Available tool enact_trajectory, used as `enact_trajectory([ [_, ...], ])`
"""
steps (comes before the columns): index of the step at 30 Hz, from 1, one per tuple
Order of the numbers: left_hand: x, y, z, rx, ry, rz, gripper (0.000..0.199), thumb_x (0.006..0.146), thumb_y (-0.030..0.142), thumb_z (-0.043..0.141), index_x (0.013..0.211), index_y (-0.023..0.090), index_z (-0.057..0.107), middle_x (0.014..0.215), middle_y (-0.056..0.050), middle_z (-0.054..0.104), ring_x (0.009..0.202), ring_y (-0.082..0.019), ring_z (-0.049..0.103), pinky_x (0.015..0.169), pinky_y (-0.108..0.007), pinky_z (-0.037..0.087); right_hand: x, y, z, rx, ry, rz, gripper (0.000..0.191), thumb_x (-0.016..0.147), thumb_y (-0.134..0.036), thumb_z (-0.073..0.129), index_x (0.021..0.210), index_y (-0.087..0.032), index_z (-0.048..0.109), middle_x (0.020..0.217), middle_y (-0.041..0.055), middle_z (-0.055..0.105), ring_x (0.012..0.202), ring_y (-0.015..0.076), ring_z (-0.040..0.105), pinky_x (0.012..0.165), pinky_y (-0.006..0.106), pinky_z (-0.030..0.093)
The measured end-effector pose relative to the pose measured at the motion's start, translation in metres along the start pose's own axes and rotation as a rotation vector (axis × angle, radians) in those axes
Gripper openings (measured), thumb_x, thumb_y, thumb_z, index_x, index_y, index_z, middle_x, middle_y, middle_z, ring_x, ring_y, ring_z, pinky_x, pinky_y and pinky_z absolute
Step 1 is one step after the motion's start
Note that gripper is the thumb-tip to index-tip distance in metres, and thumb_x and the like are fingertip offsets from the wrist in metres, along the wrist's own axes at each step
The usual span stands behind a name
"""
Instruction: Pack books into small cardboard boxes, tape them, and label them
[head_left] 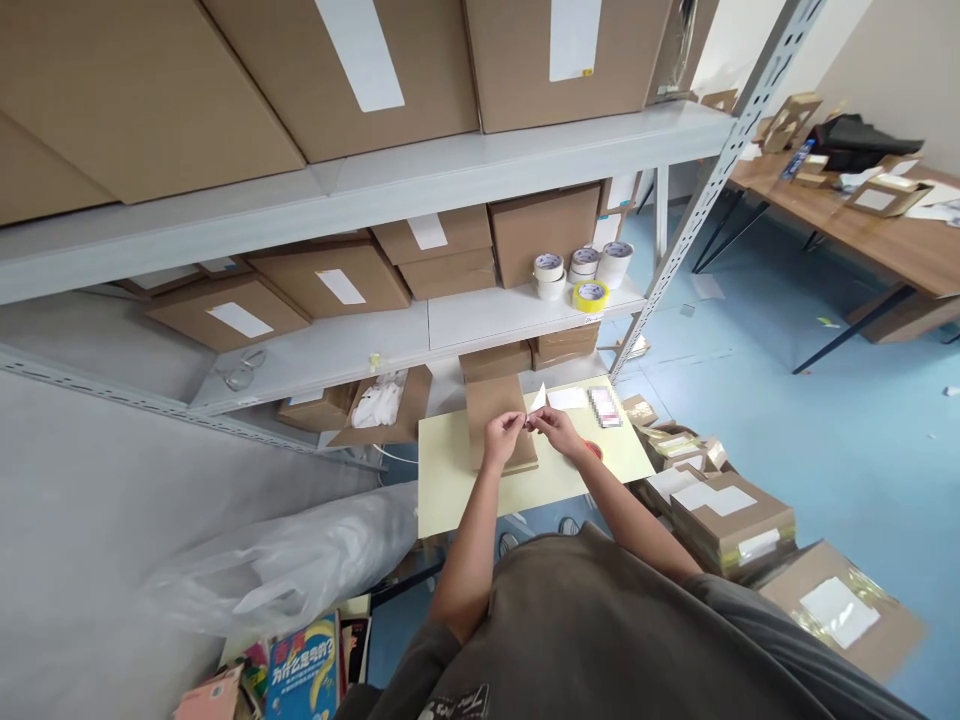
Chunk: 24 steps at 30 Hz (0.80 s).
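Note:
Over a flat brown cardboard box point(495, 400) on the pale yellow table point(442, 500), my left hand point(504, 438) and my right hand point(556, 430) meet with pinched fingertips. Between them is something small and dark, too small to name. A white piece of paper point(538, 398) stands up just behind the fingertips. Partly hidden by my right forearm lies a red roll of tape point(593, 450). White paper point(568, 398) and a printed sheet point(604, 407) lie at the table's back right.
Shelving point(495, 318) with cardboard boxes, tape rolls point(591, 294) and glasses point(241, 372) stands ahead. Taped parcels point(731, 510) are on the floor at right. Plastic wrap point(300, 560) and books point(304, 670) lie at left. A wooden desk point(832, 220) stands at far right.

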<state>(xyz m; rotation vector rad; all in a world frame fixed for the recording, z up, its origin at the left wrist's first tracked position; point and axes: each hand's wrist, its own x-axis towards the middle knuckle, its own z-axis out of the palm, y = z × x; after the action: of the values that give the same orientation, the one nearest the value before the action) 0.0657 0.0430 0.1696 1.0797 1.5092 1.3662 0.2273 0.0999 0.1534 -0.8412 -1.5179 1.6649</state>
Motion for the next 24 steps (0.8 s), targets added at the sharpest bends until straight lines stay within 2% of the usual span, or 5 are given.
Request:
enact_trajectory([
  [5,0.000,-0.002,0.018,-0.004,-0.032,-0.032,0.036,0.083,0.050,0.079,0.098,0.017,0.084,0.092,-0.010,0.083,0.086,-0.025,0.078,0.085,-0.036,0.062,0.002,0.000,-0.019,-0.023,0.000,-0.032,0.036,0.093,-0.058,0.068,0.084,-0.023,0.069,0.082,0.0031,0.072,0.080,0.0202,0.067,0.077,0.034,0.053],
  [12,-0.004,-0.002,0.039,0.082,0.049,-0.008,0.034,0.084,0.049,0.078,0.099,0.019,0.086,0.098,-0.010,0.084,0.093,-0.028,0.079,0.090,-0.039,0.062,0.003,0.005,-0.040,-0.054,-0.022,-0.060,0.034,0.094,-0.056,0.067,0.085,-0.024,0.070,0.082,0.0025,0.072,0.079,0.0197,0.066,0.077,0.034,0.052],
  [17,-0.004,0.002,0.045,0.091,0.065,-0.013,0.035,0.088,0.049,0.074,0.101,0.018,0.085,0.097,-0.010,0.084,0.088,-0.025,0.079,0.087,-0.036,0.062,0.007,0.003,-0.048,-0.030,-0.084,-0.046,0.039,0.093,-0.061,0.068,0.085,-0.023,0.072,0.082,0.0035,0.074,0.080,0.0205,0.068,0.078,0.034,0.054],
  [24,-0.002,0.007,0.049,0.114,0.115,-0.010,0.033,0.087,0.048,0.076,0.099,0.019,0.085,0.098,-0.009,0.084,0.090,-0.025,0.078,0.087,-0.036,0.062,0.009,-0.004,-0.052,-0.006,-0.099,-0.029,0.041,0.090,-0.064,0.069,0.086,-0.024,0.074,0.083,0.0049,0.076,0.080,0.0224,0.070,0.075,0.035,0.055],
])
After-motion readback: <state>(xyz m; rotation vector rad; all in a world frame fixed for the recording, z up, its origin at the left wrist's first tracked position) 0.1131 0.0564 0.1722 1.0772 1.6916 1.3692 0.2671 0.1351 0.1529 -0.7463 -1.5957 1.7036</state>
